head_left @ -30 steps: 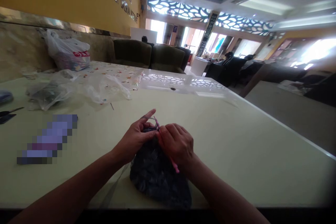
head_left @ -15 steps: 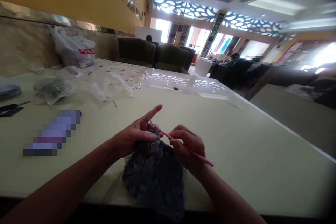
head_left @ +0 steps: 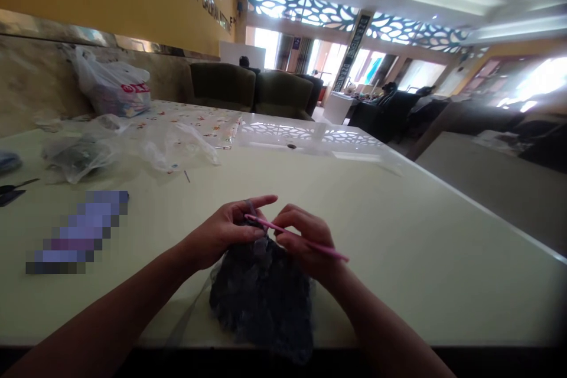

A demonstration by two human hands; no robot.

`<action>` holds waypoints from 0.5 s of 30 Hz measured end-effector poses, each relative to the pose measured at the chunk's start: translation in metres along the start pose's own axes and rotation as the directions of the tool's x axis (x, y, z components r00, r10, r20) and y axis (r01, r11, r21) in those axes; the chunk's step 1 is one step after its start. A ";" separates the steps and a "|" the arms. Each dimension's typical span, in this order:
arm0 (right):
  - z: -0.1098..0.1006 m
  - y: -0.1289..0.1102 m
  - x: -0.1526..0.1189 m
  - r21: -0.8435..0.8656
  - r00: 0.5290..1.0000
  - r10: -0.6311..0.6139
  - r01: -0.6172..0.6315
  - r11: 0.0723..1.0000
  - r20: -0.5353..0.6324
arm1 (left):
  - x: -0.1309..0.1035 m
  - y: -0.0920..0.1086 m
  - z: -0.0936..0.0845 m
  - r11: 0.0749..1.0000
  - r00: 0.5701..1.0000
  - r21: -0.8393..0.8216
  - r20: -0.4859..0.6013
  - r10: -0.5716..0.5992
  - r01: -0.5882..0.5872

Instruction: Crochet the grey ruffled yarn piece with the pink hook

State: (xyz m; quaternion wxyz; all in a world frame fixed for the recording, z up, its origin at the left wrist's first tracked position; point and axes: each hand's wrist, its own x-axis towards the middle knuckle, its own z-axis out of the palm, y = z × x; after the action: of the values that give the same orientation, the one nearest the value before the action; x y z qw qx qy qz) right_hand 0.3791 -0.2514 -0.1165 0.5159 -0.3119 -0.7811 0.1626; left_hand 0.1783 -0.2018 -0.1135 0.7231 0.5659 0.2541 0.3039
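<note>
A slack strand of gray yarn, looped over the left hand, could have let a stitch slip off the pink crochet hook, I judged from my remote post; a loosened pinch might have sent the dark crocheted piece sliding off the tabletop at its near edge. The piece lay below and between the hands, its top pinched by the left thumb and fingers, index extended. The right hand curled closed around the hook, its tip pointing leftward.
</note>
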 end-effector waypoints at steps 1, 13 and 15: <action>0.003 0.001 0.000 -0.110 0.996 -0.091 0.089 0.990 -0.014 | 0.000 -0.001 0.003 1.000 1.000 0.021 -0.018 -0.005 0.006; 0.016 -0.009 -0.007 -0.460 0.933 -0.296 0.177 0.870 -0.202 | -0.007 0.000 0.006 0.942 0.984 0.284 0.081 0.161 -0.177; 0.017 -0.011 -0.009 -0.320 0.934 -0.085 -0.033 0.947 -0.347 | -0.005 0.000 0.002 0.830 0.968 0.499 0.109 0.227 -0.251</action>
State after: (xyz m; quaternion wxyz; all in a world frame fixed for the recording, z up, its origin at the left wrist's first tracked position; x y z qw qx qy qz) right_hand 0.3630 -0.2647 -0.1237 0.5935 -0.4053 -0.6946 -0.0326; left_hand 0.1762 -0.2069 -0.1127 0.5099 0.7704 0.2361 0.3013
